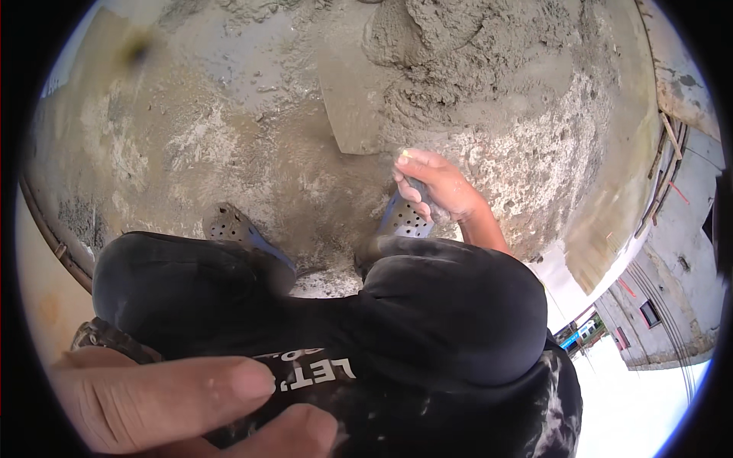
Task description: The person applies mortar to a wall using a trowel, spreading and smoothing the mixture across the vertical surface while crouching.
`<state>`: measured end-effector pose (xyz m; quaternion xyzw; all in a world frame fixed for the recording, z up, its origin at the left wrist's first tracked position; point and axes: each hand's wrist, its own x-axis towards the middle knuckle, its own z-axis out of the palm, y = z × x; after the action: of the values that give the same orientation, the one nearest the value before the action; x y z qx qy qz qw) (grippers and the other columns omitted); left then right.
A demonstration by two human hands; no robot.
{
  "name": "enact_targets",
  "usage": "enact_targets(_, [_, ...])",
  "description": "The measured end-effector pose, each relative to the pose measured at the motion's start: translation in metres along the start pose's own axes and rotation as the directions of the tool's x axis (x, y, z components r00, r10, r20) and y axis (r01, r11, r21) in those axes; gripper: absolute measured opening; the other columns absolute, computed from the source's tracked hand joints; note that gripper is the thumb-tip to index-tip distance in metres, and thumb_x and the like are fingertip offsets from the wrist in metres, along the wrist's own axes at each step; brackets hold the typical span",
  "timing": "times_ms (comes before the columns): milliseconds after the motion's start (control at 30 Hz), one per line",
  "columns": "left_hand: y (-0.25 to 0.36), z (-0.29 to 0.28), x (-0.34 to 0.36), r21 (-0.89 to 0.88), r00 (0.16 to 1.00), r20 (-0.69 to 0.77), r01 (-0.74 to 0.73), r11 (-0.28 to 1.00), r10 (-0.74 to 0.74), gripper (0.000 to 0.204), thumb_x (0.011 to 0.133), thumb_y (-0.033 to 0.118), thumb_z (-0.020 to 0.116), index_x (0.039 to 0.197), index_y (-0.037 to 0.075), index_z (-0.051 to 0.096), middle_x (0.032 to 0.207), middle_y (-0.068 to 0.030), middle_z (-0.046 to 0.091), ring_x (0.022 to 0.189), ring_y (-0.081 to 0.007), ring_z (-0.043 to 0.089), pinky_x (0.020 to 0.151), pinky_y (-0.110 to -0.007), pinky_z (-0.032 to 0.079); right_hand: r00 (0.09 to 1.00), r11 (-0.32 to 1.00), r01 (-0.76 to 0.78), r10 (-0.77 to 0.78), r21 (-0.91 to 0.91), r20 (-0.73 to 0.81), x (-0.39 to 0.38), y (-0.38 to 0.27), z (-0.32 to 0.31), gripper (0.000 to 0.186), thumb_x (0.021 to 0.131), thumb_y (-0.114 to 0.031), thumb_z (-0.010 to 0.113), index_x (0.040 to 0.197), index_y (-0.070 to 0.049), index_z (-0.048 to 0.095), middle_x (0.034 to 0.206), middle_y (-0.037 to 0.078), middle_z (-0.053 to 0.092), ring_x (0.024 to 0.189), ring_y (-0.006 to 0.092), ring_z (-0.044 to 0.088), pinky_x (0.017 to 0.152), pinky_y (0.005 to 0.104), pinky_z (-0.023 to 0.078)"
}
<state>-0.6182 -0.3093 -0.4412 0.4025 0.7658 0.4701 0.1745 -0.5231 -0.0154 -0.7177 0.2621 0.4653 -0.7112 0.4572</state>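
Observation:
Close to the camera at the lower left, my left hand [183, 397] has its thumb and a finger stretched out and apart, with nothing seen between them. My right hand [441, 187] is past my right knee, above the clog on that side. Its fingers curl toward the palm and the thumb lies along the top. Grey matter shows inside the curl; whether it is a held lump or a smear on the skin I cannot make out. Beyond this hand spreads a heap of wet grey mortar [489, 69], with a smooth, straight-edged flat patch [351, 107] beside it.
My feet, in blue clogs with holes [234, 227], stand on the mortar-smeared surface [198, 145]. My knees in black trousers [458, 305] fill the middle. Thin rods [666, 168] run along the right edge, and a grey concrete building [657, 282] stands beyond.

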Motion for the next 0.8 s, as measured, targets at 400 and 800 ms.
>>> enact_targets(400, [-0.071,0.021,0.023,0.323,0.948,0.310,-0.038,0.946,-0.067,0.054,0.072,0.029,0.079,0.120,0.005,0.072,0.098,-0.0074,0.071,0.083,-0.0277,0.068,0.070,-0.039,0.055,0.884,0.940,-0.042,-0.122,-0.338,-0.450,-0.023,-0.029,-0.105,0.040,0.105,-0.043,0.061,0.086,-0.008,0.056,0.062,-0.001,0.053,0.044,0.0078,0.048,0.039,0.0257,0.039])
enact_targets(800, [-0.069,0.010,0.041,0.351,0.922,0.361,0.002,0.937,-0.137,0.056,0.074,0.032,0.080,0.123,0.006,0.071,0.099,-0.0085,0.070,0.087,-0.0305,0.068,0.075,-0.041,0.054,0.925,0.777,0.378,-0.294,0.504,-0.241,-0.052,-0.008,-0.141,0.044,0.111,-0.046,0.042,0.097,-0.008,0.059,0.059,0.000,0.047,0.037,0.0093,0.038,0.032,0.0265,0.035])
